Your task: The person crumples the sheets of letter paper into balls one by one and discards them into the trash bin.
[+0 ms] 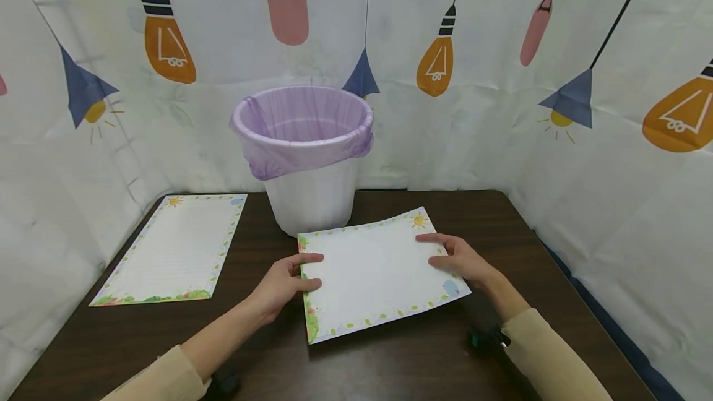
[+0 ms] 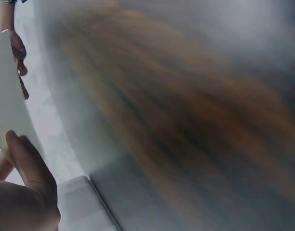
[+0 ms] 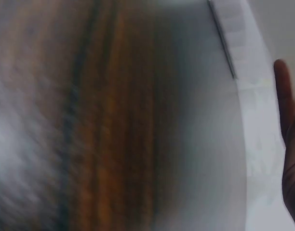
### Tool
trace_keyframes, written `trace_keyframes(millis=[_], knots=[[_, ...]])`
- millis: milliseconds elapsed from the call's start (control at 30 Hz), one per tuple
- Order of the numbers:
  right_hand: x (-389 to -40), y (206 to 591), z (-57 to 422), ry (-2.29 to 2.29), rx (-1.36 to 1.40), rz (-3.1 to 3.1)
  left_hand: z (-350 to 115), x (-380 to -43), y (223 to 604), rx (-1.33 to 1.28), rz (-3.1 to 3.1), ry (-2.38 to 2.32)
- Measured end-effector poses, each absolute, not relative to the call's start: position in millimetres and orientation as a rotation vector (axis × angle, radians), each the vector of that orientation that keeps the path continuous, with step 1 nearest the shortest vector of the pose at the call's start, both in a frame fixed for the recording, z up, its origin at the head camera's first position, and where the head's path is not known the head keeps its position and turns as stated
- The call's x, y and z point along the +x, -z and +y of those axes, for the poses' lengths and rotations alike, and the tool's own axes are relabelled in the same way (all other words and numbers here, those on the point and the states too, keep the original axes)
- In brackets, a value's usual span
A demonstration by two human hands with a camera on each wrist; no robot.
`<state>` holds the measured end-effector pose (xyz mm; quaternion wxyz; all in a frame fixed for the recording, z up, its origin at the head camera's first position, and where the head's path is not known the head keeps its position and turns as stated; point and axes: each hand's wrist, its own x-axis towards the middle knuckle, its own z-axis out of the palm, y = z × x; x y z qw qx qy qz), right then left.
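Note:
In the head view, both hands hold a sheet of paper (image 1: pixel 373 277) by its two short sides. It is white with a leafy border, a sun in one corner and a blue patch in another. My left hand (image 1: pixel 284 280) pinches the left side, thumb and index finger on top. On the opposite side my right hand (image 1: pixel 462 258) grips the sheet the same way, near the sun corner. The sheet bends slightly and casts a shadow on the table below. The left wrist view catches the sheet (image 2: pixel 12 101) edge-on between the hands.
A white bin (image 1: pixel 312 200) with a purple liner (image 1: pixel 312 163) stands at the table's back, just behind the held sheet. Another bordered, lined sheet (image 1: pixel 172 249) lies flat at the left on the dark wooden table (image 1: pixel 401 367). Patterned white cloth (image 1: pixel 223 36) hangs around.

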<state>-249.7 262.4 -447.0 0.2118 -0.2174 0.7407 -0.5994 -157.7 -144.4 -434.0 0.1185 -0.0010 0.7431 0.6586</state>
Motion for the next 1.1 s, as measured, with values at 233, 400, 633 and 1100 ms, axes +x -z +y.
trace_keyframes(millis=[233,400,633,1100], knots=[[-245.6,452.4,253.3,1.49,-0.607,2.12,-151.6,-151.5,434.7,0.181,2.247,-1.772],[-240.9,449.3,246.5,1.517,-0.522,2.194,-153.0,-152.2,434.2,0.27,2.315,-1.683],[-237.7,443.1,240.5,1.664,-0.544,2.07,-151.8,-155.0,431.8,0.273,2.499,-1.505],[-233.2,433.4,223.0,1.637,-0.586,2.162,-149.2,-155.6,423.6,0.239,2.589,-1.453]])
